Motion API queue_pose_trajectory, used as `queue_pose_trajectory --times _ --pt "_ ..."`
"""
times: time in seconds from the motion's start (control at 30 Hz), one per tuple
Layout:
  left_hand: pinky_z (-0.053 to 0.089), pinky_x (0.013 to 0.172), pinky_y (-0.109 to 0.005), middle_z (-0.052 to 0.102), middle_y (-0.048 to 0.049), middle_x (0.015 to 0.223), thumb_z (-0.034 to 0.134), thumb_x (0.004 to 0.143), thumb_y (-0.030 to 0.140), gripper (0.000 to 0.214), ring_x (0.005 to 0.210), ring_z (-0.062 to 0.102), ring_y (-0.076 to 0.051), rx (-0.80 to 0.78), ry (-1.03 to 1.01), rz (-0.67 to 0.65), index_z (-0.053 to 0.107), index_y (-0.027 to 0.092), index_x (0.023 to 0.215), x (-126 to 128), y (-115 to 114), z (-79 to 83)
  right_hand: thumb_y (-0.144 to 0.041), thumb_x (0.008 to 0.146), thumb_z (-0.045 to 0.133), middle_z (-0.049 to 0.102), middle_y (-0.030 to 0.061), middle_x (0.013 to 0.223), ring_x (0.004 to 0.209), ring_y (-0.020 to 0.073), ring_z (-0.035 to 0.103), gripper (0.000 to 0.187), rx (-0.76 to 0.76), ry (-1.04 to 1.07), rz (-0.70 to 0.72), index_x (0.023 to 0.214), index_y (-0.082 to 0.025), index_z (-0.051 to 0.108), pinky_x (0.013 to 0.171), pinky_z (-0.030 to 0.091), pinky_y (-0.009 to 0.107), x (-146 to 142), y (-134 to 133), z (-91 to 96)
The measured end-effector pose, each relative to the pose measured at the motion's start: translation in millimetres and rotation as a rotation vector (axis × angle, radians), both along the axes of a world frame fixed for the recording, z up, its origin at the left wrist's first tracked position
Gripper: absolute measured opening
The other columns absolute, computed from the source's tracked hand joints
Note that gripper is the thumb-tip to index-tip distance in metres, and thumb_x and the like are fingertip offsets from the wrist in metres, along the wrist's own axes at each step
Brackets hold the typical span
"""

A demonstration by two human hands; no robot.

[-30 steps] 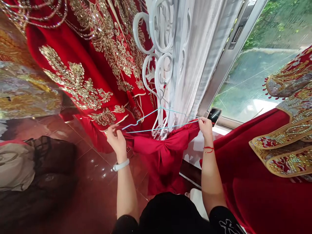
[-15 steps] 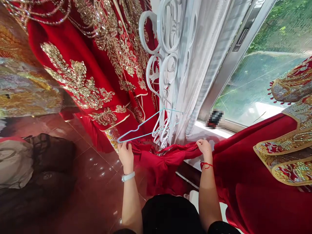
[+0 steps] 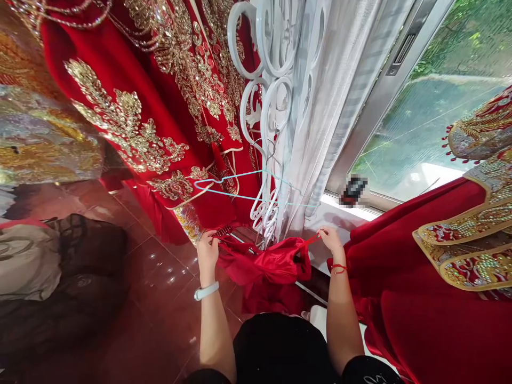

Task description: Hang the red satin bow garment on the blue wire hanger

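My left hand grips one end of a plain red satin garment, and my right hand pinches its thin strap at the other end. The garment hangs slack between my hands, below a light blue wire hanger. That hanger hangs free on a white ornate metal rack, with no cloth on it.
Red dresses with gold embroidery hang at left, and another red embroidered gown fills the right. A white curtain and window stand behind. A dark bag lies on the glossy red floor.
The red garment has come off the blue hanger. My hands lowered with it, and the hanger swung back up and now hangs bare on the rack.
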State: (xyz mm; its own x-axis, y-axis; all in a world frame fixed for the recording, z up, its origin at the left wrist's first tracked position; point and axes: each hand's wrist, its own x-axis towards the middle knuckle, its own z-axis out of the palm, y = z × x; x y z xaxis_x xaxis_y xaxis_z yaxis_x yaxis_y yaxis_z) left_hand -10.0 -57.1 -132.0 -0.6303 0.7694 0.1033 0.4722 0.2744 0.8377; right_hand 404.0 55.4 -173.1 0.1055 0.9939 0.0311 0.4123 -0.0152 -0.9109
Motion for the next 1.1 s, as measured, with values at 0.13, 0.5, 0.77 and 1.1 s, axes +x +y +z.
queue_pose_trajectory --times 0.13,0.5,0.77,1.1 --pt "0.05 0.071 -0.031 0.068 -0.0009 0.062 0.049 0.075 0.021 0.026 0.062 0.066 -0.02 -0.011 0.035 -0.098 0.07 0.019 0.089 1 -5 -1.5 -0.052 0.068 0.053 0.048 -0.0066 0.05 0.052 0.0148 0.052 0.036 -0.056 0.167 -0.084 0.082 -0.021 0.064 0.055 0.049 0.029 -6 -8 -1.6" --pt "0.059 0.082 -0.035 0.08 -0.0143 0.099 0.057 0.082 0.033 0.043 0.097 0.075 -0.025 0.234 -0.221 -0.07 0.067 0.014 0.12 -7 -11 -13.7 -0.034 0.059 0.092 0.079 0.0024 0.106 0.076 0.0166 0.075 0.146 0.121 0.77 -0.073 0.165 -0.041 -0.008 0.071 0.06 0.03 13 -27 38.4" --pt "0.059 0.094 -0.039 0.079 -0.0139 0.106 0.059 0.079 0.028 0.071 0.1 0.074 -0.023 0.436 -0.103 0.114 0.05 0.013 0.147 10 -14 -7.9 -0.044 0.061 0.094 0.078 0.0034 0.111 0.123 0.027 0.071 0.137 0.228 0.749 0.089 0.165 -0.045 0.005 0.095 0.061 0.047 0 -29 77.1" --pt "0.059 0.09 -0.043 0.078 -0.0092 0.087 0.066 0.073 0.03 0.064 0.087 0.069 -0.023 0.54 0.026 0.361 0.061 0.011 0.134 22 -24 10.2 -0.035 0.066 0.088 0.08 0.0092 0.112 0.121 0.027 0.072 0.125 0.331 0.624 0.037 0.167 -0.027 0.014 0.084 0.064 0.034 -27 1 112.4"
